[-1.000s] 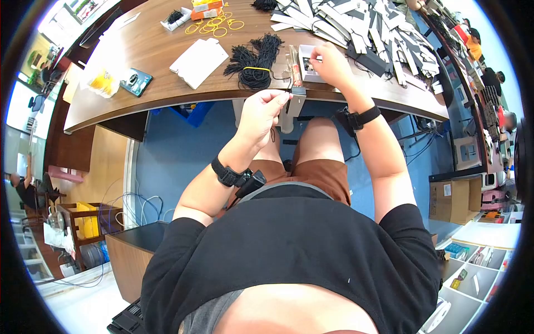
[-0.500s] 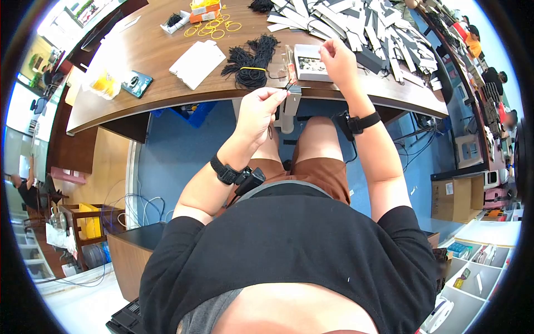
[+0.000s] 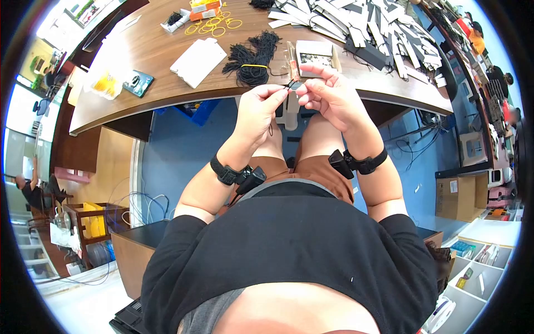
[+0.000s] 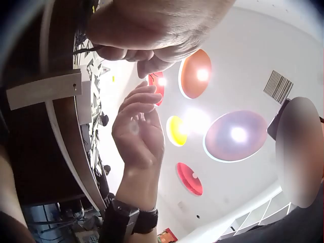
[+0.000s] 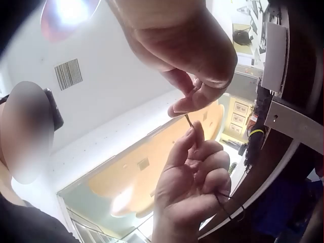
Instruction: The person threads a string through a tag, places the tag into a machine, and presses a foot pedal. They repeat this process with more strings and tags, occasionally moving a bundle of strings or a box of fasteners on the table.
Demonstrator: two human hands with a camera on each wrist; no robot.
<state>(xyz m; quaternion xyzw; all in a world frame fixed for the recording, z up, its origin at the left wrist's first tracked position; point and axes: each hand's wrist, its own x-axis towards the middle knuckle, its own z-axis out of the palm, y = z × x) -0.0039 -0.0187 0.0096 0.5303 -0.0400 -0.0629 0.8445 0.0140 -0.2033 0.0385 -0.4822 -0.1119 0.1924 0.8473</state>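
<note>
Left grip (image 3: 257,116) pinches black cord (image 5: 189,120) — right grip (image 3: 337,101) unclear — only head view shows inside the white box (image 3: 318,46).

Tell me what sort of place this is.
Probably a hand-assembly workspace, perhaps in a workshop or office: a wood-grain table bears a yellow-banded bundle of black cords and a heap of white and black strips, while the left hand pinches a black cord.
</note>
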